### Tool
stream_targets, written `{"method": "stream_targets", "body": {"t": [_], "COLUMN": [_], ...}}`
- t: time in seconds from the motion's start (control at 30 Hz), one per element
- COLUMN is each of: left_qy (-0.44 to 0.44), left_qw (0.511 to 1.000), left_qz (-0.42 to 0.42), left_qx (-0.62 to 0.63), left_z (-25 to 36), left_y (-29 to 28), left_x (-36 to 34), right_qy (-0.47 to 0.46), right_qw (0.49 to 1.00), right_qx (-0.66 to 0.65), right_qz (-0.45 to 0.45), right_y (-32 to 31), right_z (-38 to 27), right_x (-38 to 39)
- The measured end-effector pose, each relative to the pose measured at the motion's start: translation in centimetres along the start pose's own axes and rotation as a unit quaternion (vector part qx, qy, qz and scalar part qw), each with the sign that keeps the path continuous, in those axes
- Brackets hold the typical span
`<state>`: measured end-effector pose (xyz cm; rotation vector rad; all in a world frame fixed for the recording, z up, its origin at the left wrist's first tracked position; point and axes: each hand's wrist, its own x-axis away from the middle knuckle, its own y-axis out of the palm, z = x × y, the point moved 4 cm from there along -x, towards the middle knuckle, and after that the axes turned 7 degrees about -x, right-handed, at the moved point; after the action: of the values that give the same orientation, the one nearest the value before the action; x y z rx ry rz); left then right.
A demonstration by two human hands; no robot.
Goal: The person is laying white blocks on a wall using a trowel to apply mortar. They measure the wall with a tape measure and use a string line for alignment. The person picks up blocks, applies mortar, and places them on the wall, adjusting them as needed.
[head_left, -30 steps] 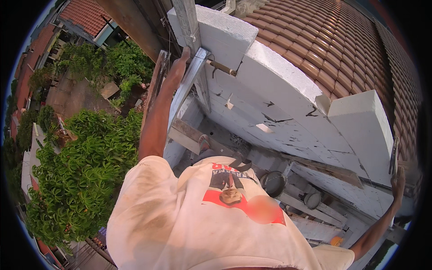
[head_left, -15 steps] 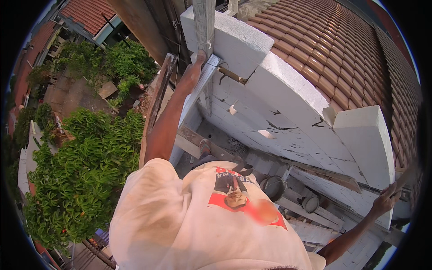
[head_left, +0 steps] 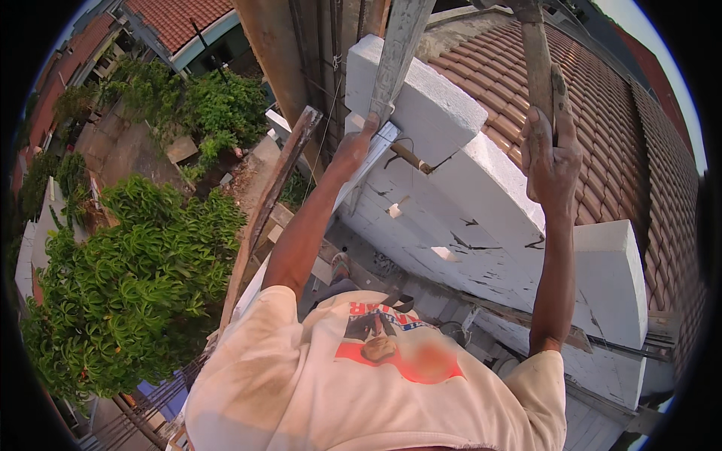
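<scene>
The right hand [head_left: 553, 155] clenched the hammer [head_left: 538, 68] over the wall [head_left: 421, 203], while the left hand [head_left: 352, 154] (its grip I couldn't tell) touched the post [head_left: 401, 56] at the wall's left end, where a mis-aimed swing could have bruised it.

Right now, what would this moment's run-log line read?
left hand: thumb at grey beam, grip unclear | right hand: gripping hammer by handle | around: white block wall, brown tiled roof

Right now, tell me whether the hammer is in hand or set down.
In hand: the right hand grips the hammer by its wooden handle, head toward the picture's upper edge.
</scene>
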<state>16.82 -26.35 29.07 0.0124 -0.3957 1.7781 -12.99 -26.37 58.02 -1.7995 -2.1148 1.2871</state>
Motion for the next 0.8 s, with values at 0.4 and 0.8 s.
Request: {"method": "stream_targets", "body": {"t": [0.4, 0.8], "left_qy": [-0.040, -0.035], "left_qw": [0.998, 0.999], "left_qz": [0.022, -0.002], "left_qx": [-0.042, -0.021], "left_z": [1.7, 0.6], "left_y": [-0.8, -0.3], "left_x": [1.5, 0.4], "right_qy": [-0.036, 0.078], "right_qw": [0.999, 0.994], "right_qx": [-0.009, 0.028], "right_qz": [-0.019, -0.066], "right_y": [3.5, 2.4], "right_z": [-0.5, 0.2], "right_x": [-3.9, -2.5]}}
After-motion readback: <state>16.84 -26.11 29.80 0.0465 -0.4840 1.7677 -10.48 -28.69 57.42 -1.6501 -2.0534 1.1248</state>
